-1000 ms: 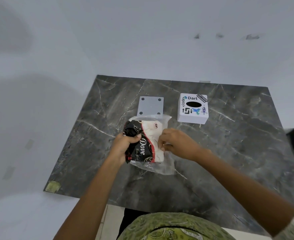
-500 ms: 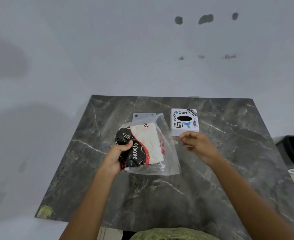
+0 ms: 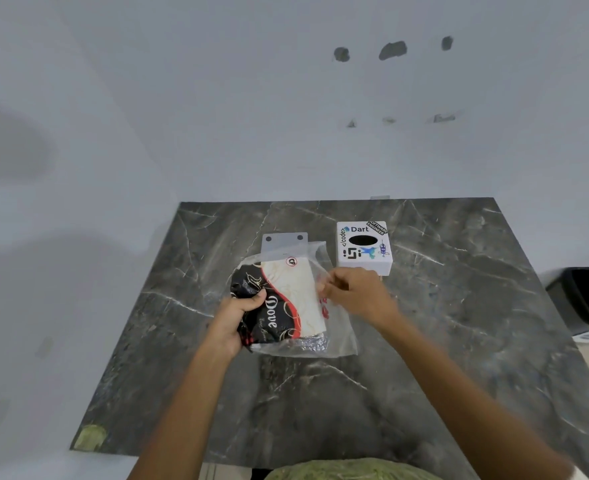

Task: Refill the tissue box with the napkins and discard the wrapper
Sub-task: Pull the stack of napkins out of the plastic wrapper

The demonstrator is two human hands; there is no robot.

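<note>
A napkin pack in a clear plastic wrapper with black, red and cream "Dove" print lies on the dark marble table. My left hand grips the pack's black left end. My right hand pinches the clear wrapper at the pack's right edge. The white tissue box, covered with stickers and with a dark oval slot on top, stands just behind my right hand. Its flat grey lid plate lies behind the pack, partly covered by the wrapper.
A black bin stands off the table's right edge. A white wall rises right behind the table. A yellowish patch marks the table's near left corner. My green clothing shows at the bottom edge.
My right hand let go of the pack, drew away to the right, then came back and pinched the wrapper's right edge. The camera view tilted upward. My left hand kept its grip.
</note>
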